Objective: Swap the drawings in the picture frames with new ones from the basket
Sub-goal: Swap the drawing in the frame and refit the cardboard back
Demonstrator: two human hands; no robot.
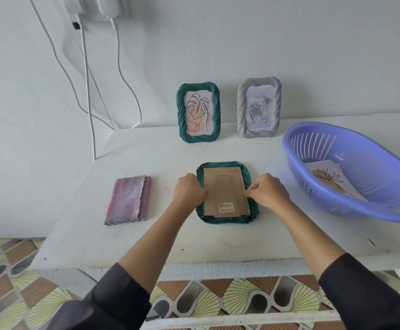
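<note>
A green picture frame point(227, 219) lies face down in the middle of the white table, its brown cardboard back point(225, 184) up. My left hand point(189, 189) pinches the back's left edge and my right hand point(269, 192) pinches its right edge. A second green frame point(180, 110) with a leaf drawing stands upright against the wall. Beside it stands a grey frame point(241, 110) with a rose drawing. A purple basket point(325, 186) at the right holds a flower drawing point(327, 175) on paper.
A folded pink-grey cloth point(127, 201) lies at the left of the table point(113, 239). A white sheet point(275, 170) lies between the flat frame and the basket. White cables point(88, 91) hang down the wall at the back left. Patterned floor shows below the table's front edge.
</note>
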